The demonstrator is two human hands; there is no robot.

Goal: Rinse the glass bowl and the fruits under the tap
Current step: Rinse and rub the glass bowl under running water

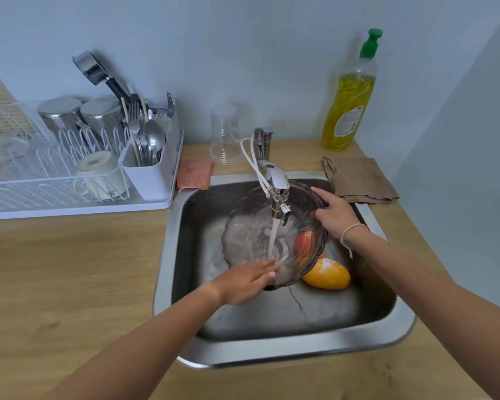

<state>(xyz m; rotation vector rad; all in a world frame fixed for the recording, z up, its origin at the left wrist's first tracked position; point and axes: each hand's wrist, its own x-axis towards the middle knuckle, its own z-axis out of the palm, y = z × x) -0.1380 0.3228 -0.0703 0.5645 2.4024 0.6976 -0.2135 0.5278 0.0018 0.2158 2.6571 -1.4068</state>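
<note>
The glass bowl is tilted over the steel sink, under the tap. Water streams from the tap into the bowl. My right hand grips the bowl's far right rim. My left hand lies flat inside the near rim, fingers spread on the wet glass. A yellow-orange mango lies on the sink floor beside the bowl. A reddish fruit shows through the glass, behind the bowl.
A white dish rack with steel cups and cutlery stands at the left. A clear plastic cup and a pink sponge sit behind the sink. A dish soap bottle and a brown cloth are at the right.
</note>
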